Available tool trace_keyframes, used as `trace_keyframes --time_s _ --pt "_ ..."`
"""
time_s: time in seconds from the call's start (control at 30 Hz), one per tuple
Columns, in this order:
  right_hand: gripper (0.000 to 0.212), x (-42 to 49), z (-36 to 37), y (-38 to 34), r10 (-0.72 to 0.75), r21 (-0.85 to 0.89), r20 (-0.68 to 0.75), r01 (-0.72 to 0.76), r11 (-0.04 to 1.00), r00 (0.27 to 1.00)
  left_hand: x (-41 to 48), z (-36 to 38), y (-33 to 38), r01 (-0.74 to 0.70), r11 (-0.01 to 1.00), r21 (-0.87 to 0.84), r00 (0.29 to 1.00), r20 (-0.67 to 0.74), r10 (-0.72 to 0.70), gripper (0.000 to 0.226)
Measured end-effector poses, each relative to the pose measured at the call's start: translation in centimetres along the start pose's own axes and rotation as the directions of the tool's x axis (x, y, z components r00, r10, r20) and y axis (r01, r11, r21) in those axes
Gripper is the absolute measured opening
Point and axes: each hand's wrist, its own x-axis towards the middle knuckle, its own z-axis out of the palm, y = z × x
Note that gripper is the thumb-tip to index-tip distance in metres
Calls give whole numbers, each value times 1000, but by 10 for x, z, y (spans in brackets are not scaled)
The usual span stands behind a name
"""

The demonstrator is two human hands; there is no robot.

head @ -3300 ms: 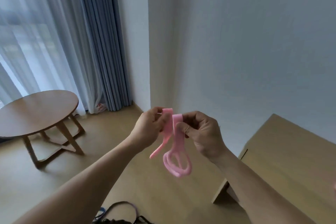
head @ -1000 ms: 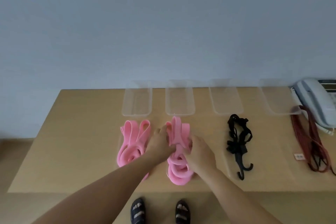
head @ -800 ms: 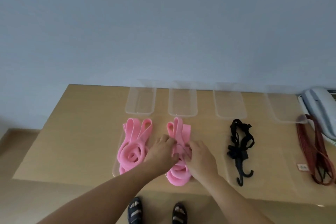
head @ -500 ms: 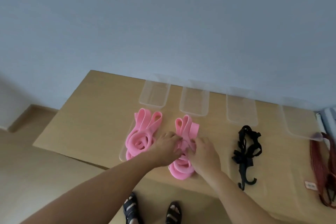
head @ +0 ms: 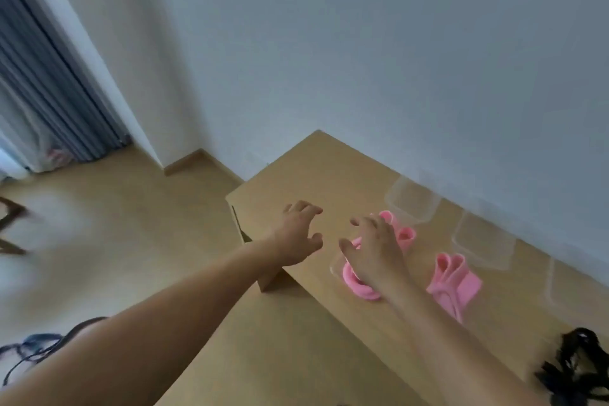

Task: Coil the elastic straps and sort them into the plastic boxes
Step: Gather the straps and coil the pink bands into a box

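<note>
- Our left hand (head: 298, 234) hung over the left end of the table (head: 329, 181). Its fingers were spread wide and it held nothing.
- Our right hand (head: 375, 255) was spread too, low over a coiled pink strap (head: 361, 287) in the middle right of the frame. It gripped nothing that we could see. We could not tell if it touched the strap.
- A second pink strap (head: 456, 280) lay folded just to the right. The clear plastic boxes (head: 412, 204) stood in a row behind both straps, near the wall (head: 362, 43), and they looked empty.
- A clear edge showed beside the coil. We could not tell if a box lay under it.
- A black strap (head: 575, 369) sat bunched in the lower right corner.
- We thought the pink coil could spring open, because stretchy straps unroll when nobody holds them.
- The coil lay near the front edge of the table, so a bump from our right hand could push it off.
- The boxes looked light and were hard to see, so a quick reach could knock one away.
- More dark straps (head: 29, 348) lay on the floor (head: 131, 241) in the lower left corner. We thought feet could catch in them.
- The table top was smooth, light wood, and the floor was wood too.
- A blue-grey curtain (head: 43, 92) hung in the upper left. The left side of the frame was blurry.
</note>
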Motion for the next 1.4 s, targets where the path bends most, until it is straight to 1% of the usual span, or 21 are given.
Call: trace_keyframes --time_s 0.1,0.23,0.4,0.57,0.67,0.8,0.87,0.97,1.23,1.33,1.4 --pt "50 4 26 -75 -141 16 57 141 990 988 -44 -45 -60 94 995 -24 989 -110 -96 58" --pt "50 -5 67 -171 -308 39 132 306 951 942 -121 -86 -144 248 963 -106 930 -254 -267 58" --pt "48 -36 122 -270 -490 96 223 481 871 843 -223 -112 -235 385 892 -236 819 -359 -448 56" --pt "45 -63 170 -340 -600 172 336 579 797 726 -317 -133 -303 481 809 -338 700 -408 -586 52" --pt "46 -70 197 -375 -640 193 404 623 758 654 -362 -139 -333 533 748 -395 618 -422 -663 49" --pt "45 -71 232 -413 -682 229 480 672 705 552 -403 -142 -368 597 652 -467 503 -415 -758 47" --pt "44 -65 252 -428 -683 254 524 672 695 508 -416 -140 -386 623 601 -502 448 -401 -799 47" --pt "44 -47 285 -448 -676 276 583 672 687 452 -424 -139 -417 652 528 -544 383 -364 -849 45" --pt "39 14 402 -504 -592 335 732 578 744 338 -400 -145 -512 736 305 -604 236 -193 -952 45" --pt "44 34 466 -510 -519 294 801 559 775 297 -380 -127 -557 730 206 -651 188 -99 -977 46" --pt "49 47 516 -504 -438 226 849 545 807 296 -365 -103 -589 704 106 -703 150 1 -989 46"
